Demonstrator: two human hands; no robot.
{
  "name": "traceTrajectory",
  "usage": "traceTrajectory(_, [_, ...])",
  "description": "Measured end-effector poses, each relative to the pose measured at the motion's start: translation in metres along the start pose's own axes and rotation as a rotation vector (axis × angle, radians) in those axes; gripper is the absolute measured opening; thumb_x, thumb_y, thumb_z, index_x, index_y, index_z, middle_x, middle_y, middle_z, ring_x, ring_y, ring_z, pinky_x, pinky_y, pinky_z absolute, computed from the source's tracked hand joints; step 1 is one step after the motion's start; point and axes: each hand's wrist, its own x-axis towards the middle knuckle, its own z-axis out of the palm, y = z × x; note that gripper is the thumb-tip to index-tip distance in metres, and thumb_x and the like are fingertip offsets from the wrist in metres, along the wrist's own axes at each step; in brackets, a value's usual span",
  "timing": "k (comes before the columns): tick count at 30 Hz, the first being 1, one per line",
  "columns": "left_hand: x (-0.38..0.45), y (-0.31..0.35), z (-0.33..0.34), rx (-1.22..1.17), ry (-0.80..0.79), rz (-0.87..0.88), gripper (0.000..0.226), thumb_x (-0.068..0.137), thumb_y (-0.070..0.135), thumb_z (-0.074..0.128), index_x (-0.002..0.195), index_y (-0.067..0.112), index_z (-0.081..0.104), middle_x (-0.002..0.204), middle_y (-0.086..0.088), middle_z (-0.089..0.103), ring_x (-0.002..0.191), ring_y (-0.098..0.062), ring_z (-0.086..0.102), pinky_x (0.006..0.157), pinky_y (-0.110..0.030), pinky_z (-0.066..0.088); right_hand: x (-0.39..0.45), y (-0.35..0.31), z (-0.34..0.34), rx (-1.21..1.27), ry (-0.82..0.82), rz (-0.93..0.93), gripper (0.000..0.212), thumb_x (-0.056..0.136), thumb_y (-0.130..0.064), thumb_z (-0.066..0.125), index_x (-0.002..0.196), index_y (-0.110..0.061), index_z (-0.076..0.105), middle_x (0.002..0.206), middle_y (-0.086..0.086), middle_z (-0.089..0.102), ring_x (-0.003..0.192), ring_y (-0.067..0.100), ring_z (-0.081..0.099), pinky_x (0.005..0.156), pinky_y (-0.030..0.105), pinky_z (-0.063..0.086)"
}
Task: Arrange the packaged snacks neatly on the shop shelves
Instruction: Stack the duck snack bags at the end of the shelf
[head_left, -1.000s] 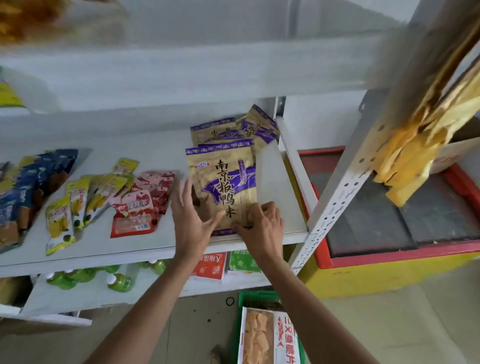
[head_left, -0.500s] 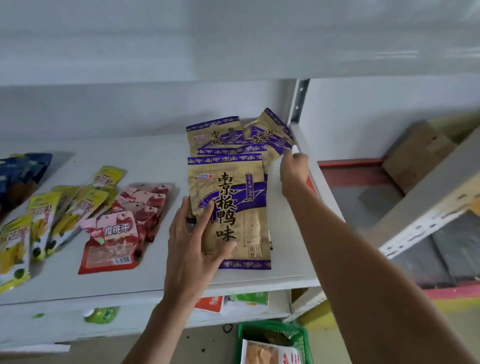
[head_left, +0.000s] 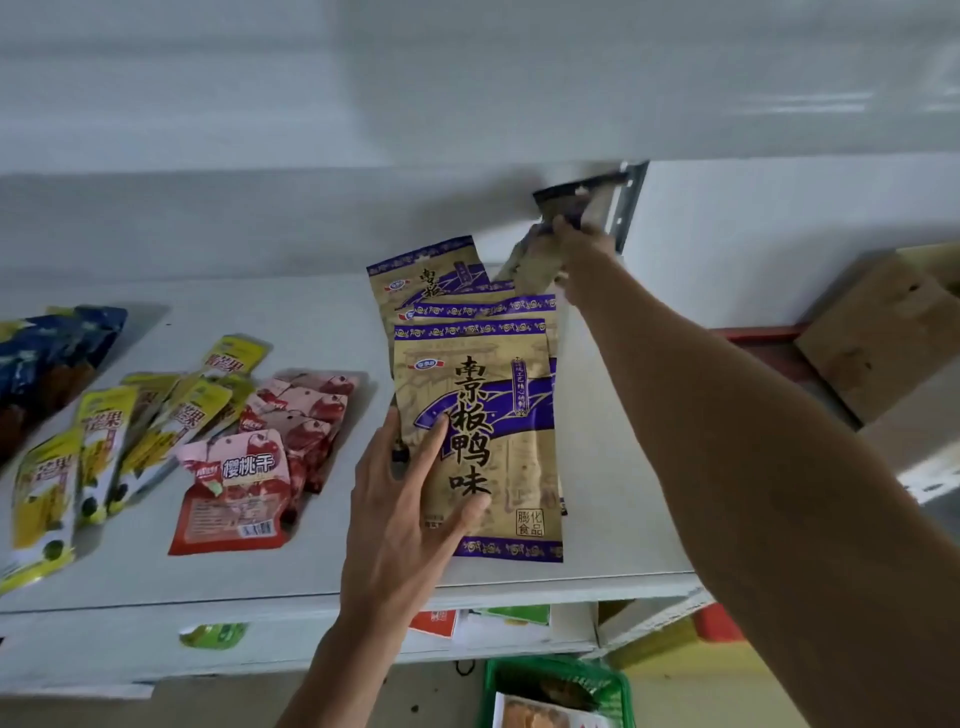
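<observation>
The head view shows a gold and purple snack packet (head_left: 480, 441) lying flat on the white shelf (head_left: 332, 577), on top of a small overlapping row of the same packets that goes toward the back wall. Its long axis runs from the front edge to the back, almost straight. The left hand (head_left: 405, 514) rests on its lower left part with the fingers spread and flat, so it only presses, it does not grip. The right hand (head_left: 574, 249) is far at the back, near the metal upright (head_left: 628, 202), and its fingers pinch a lifted packet (head_left: 558, 228) that is tilted and blurred. So the row lies between the hands, and the right hand is nearer to its back end. I think the lifted packet must come down in line with this row. To the left lie red packets (head_left: 249, 467) and yellow packets (head_left: 104, 441).
</observation>
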Motion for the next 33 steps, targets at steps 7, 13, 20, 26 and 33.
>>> traceTrajectory(7, [0.001,0.002,0.000,0.041,-0.002,-0.013,0.081,0.087,0.086,0.042,0.159,0.057,0.022,0.173,0.013,0.010,0.157,-0.012,0.015,0.122,-0.057,0.032,-0.030,-0.056,-0.037,0.021,0.384,-0.358,0.023,0.105,-0.033,0.057,0.095,-0.012,0.062,0.081,-0.003,0.061,0.080,0.020,0.056,0.070,0.027,0.044])
traceTrajectory(13, [-0.002,0.000,0.004,0.142,-0.003,0.005,0.070,0.098,0.074,0.033,0.162,0.052,0.014,0.174,0.002,0.008,0.158,-0.022,0.019,0.125,-0.055,0.026,-0.138,0.003,-0.088,0.260,0.383,-0.259,0.027,0.104,-0.033,0.058,0.092,-0.013,0.070,0.088,0.001,0.074,0.083,0.020,0.071,0.077,0.039,0.062])
traceTrajectory(20, [0.013,-0.004,0.017,0.430,-0.081,-0.044,0.089,0.096,0.072,0.046,0.166,0.034,0.006,0.173,-0.019,0.005,0.156,-0.044,0.021,0.121,-0.062,0.032,-0.289,0.116,-0.149,0.242,0.060,0.054,0.027,0.104,-0.045,0.059,0.118,-0.027,0.073,0.111,0.002,0.079,0.101,0.023,0.076,0.087,0.045,0.062])
traceTrajectory(26, [0.039,0.026,-0.011,0.271,-0.195,-0.076,0.072,0.105,0.066,0.025,0.166,0.034,0.008,0.174,-0.012,0.006,0.160,-0.039,0.008,0.129,-0.055,0.014,-0.327,0.120,-0.171,0.243,-0.026,0.057,0.027,0.106,-0.040,0.057,0.120,-0.022,0.071,0.114,0.015,0.077,0.103,0.035,0.076,0.092,0.060,0.059])
traceTrajectory(33, [-0.089,0.102,-0.107,-0.743,-0.250,-0.632,0.053,0.102,0.062,0.047,0.119,0.019,0.073,0.111,-0.002,0.079,0.106,-0.022,0.074,0.094,-0.038,0.055,-0.385,0.084,-0.152,0.056,-0.336,-0.017,0.029,0.111,-0.035,0.049,0.121,-0.013,0.064,0.107,0.013,0.079,0.095,0.035,0.078,0.086,0.060,0.062])
